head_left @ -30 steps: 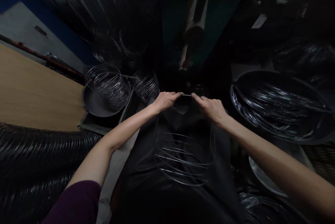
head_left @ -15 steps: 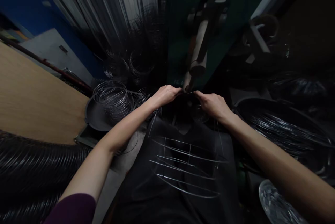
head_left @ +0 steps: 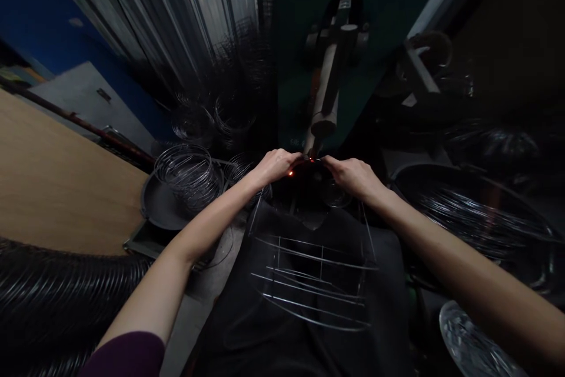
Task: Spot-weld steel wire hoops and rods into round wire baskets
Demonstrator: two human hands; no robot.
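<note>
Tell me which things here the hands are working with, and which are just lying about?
In use:
left hand
right hand
wire frame
welding electrode
sparks

Lying about:
stack of wire rings
dark pan
coiled wire
wooden board

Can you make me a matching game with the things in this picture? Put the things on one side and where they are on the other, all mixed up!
Things:
1. wire rack
2. stack of wire rings
3. wooden board
4. orange sparks

Places:
A. far left, flat and tan
B. between the two hands, under the machine's tip
C. below the hands, in the middle
D. on a dark round pan, left of the left hand

Pairs: 1-C, 2-D, 3-A, 4-B
</note>
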